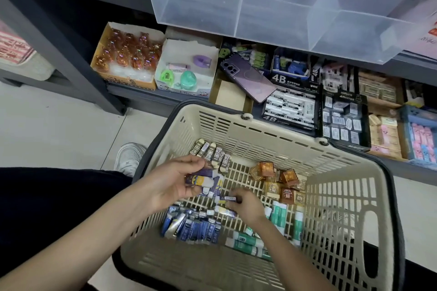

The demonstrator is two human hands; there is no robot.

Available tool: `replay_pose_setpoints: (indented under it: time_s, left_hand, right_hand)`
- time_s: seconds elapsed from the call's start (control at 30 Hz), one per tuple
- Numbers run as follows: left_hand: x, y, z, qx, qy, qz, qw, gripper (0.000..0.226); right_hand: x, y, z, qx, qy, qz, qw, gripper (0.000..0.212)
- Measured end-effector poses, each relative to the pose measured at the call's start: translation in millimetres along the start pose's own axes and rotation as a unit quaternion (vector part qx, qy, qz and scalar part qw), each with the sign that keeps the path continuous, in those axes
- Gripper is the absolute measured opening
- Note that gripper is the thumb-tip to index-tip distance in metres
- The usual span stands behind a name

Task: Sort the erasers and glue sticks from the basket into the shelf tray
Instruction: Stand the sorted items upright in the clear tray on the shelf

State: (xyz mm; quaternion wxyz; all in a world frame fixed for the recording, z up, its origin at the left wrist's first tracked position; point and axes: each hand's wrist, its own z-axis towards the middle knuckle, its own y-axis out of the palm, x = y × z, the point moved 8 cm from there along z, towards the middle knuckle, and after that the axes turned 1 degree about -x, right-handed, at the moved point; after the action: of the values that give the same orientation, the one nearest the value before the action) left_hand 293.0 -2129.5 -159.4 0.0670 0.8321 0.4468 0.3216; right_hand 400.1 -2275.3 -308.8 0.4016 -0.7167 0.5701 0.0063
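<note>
Basket under my hands — purple erasers in both.
My left hand grips a bunch of them; my right hand, just beside, pinches one more, green glue sticks to its right.

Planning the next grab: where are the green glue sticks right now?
Head view: the green glue sticks lie on the basket floor toward its right side, just right of the right hand, nearer the camera than the amber square boxes.
</note>
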Motion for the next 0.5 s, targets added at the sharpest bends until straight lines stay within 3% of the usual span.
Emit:
replay_pose_setpoints:
  time_s: [0.13, 0.2, 0.37, 0.5]
  left_hand:
    - [-3, -1, 3, 0.016, -0.016, 0.017, 1.0, 0.005]
    - [-2, -3, 4, 0.028, -0.014, 0.016, 0.999, 0.012]
    - [-2, -5, 5, 0.04, -0.015, -0.006, 0.999, 0.016]
    - [-3, -8, 6, 0.044, -0.017, -0.005, 0.999, 0.012]
  right_hand:
    - [13, 14, -9, -0.041, 0.032, 0.024, 0.998, 0.021]
    - [14, 18, -11, -0.034, 0.048, 0.018, 0.998, 0.017]
    - [8, 26, -9, -0.03, 0.019, -0.01, 0.999, 0.04]
    - [5, 22, -10, -0.028, -0.018, -0.085, 0.996, 0.032]
